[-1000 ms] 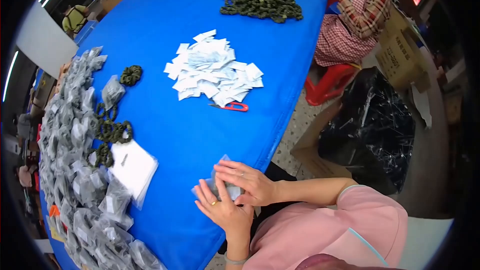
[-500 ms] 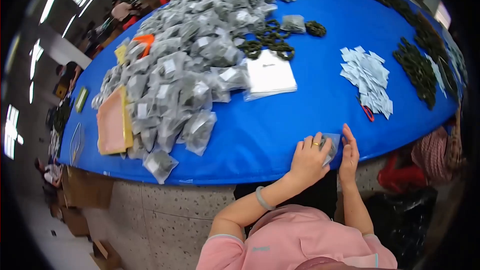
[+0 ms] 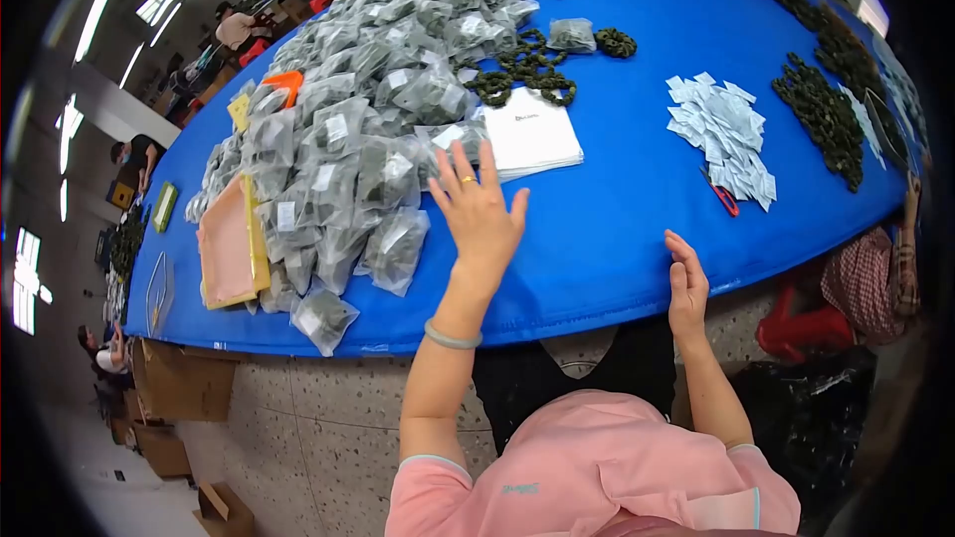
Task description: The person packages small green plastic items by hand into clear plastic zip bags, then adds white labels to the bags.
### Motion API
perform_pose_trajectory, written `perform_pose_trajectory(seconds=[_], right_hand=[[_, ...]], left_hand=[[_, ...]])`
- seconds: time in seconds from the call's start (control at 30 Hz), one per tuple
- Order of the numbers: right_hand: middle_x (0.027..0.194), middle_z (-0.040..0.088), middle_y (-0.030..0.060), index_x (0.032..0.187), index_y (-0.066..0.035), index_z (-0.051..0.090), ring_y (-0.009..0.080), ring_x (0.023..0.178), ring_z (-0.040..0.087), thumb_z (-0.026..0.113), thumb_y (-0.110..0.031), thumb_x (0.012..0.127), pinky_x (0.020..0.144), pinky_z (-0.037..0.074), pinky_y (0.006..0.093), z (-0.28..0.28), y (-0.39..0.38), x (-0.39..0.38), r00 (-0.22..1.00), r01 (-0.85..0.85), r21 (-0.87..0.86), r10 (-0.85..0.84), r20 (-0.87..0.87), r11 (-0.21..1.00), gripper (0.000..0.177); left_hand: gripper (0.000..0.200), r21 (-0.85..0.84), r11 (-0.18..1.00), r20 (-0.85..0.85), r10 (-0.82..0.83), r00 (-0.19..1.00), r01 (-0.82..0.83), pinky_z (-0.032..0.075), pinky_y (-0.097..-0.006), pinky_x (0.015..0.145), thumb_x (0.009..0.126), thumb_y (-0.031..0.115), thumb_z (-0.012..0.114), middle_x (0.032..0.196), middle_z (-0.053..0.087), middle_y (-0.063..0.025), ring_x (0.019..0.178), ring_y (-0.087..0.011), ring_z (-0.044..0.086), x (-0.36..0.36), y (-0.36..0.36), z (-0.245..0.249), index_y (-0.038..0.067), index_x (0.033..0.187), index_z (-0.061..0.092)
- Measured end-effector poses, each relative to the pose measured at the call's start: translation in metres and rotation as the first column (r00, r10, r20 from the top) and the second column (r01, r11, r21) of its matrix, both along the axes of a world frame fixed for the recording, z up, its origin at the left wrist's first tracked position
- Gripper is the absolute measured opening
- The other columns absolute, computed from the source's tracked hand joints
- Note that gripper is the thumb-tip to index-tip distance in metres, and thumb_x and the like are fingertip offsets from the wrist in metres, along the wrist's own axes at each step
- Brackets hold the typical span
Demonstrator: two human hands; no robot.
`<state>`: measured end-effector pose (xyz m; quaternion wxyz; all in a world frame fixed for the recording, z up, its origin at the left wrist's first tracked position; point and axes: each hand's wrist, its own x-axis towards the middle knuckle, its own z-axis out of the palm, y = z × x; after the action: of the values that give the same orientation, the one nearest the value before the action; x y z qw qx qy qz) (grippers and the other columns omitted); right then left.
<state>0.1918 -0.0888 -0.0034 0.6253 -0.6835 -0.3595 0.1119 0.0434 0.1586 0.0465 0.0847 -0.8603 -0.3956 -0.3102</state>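
My left hand (image 3: 479, 207) is raised over the blue table, its fingers spread and nothing held. Its fingertips reach toward the near right side of a large heap of clear plastic bags (image 3: 393, 174) with dark contents and white labels. Just beyond the hand lies a stack of white plastic bags (image 3: 537, 129). My right hand (image 3: 687, 283) is at the table's near edge, fingers extended and palm turned inward, holding nothing. Dark green braided rings (image 3: 527, 65) lie behind the white stack, beside a single filled bag (image 3: 571, 35) and another ring (image 3: 616, 42).
Pale blue paper slips (image 3: 718, 129) form a pile on the right, with red-handled scissors (image 3: 724, 197) beside it. More dark green pieces (image 3: 821, 119) lie farther right. A pink-and-yellow tray (image 3: 231, 244) leans against the heap's left side. Other people (image 3: 137, 161) sit at the far left.
My left hand has moved left and forward, from beside my right hand toward the heap, and opened. The small filled bag it held is no longer between my hands. My right hand stays nearby.
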Motion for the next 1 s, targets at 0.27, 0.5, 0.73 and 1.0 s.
perform_pose_trajectory(seconds=[0.27, 0.5, 0.73, 1.0], right_hand=[[0.093, 0.065, 0.0083, 0.097, 0.0, 0.068, 0.0186, 0.078, 0.058, 0.062, -0.003, 0.087, 0.073, 0.046, 0.0275, 0.029, 0.007, 0.037, 0.984, -0.032, -0.213, 0.068, 0.162, 0.976, 0.011], [0.09, 0.065, 0.0053, 0.094, -0.004, 0.068, 0.0206, 0.077, 0.058, 0.063, -0.008, 0.088, 0.07, 0.048, 0.0305, 0.04, 0.114, 0.111, 0.885, -0.058, -0.257, 0.169, 0.435, 0.965, 0.008], [0.096, 0.062, 0.0081, 0.096, -0.008, 0.068, 0.0285, 0.088, 0.061, 0.064, -0.019, 0.086, 0.076, 0.051, 0.037, -0.007, 0.288, 0.118, 0.789, 0.098, -0.258, 0.083, 0.609, 0.961, 0.015], [0.096, 0.063, 0.0083, 0.092, -0.009, 0.069, 0.0302, 0.086, 0.062, 0.068, -0.02, 0.082, 0.076, 0.052, 0.0404, 0.026, 0.234, 0.15, 0.752, -0.009, -0.471, 0.316, 0.578, 0.882, 0.015]], left_hand=[[0.071, -0.336, 0.91, -0.1, -0.291, 0.952, 0.243, 0.024, -0.0639, 0.109, 0.086, 0.038, 0.066, 0.147, 0.034, -0.0325, 0.141, -0.0507, 0.021, 0.062, 0.025, -0.05, -0.001, 0.141, 0.044], [0.069, -0.29, 0.945, -0.15, -0.202, 0.968, 0.152, 0.024, -0.0617, 0.111, 0.091, 0.047, 0.055, 0.145, 0.038, -0.0313, 0.139, -0.0496, 0.028, 0.095, 0.045, -0.065, -0.001, 0.14, 0.045], [0.066, -0.287, 0.946, -0.135, -0.196, 0.971, 0.151, 0.026, -0.0618, 0.11, 0.092, 0.049, 0.054, 0.14, 0.045, -0.0318, 0.134, -0.0503, 0.036, 0.089, 0.037, -0.067, 0.0, 0.137, 0.05], [0.069, -0.316, 0.942, 0.027, -0.114, 0.993, 0.117, 0.026, -0.0612, 0.109, 0.091, 0.051, 0.055, 0.136, 0.049, -0.033, 0.132, -0.0501, 0.04, 0.081, 0.049, -0.051, 0.0, 0.136, 0.051]])
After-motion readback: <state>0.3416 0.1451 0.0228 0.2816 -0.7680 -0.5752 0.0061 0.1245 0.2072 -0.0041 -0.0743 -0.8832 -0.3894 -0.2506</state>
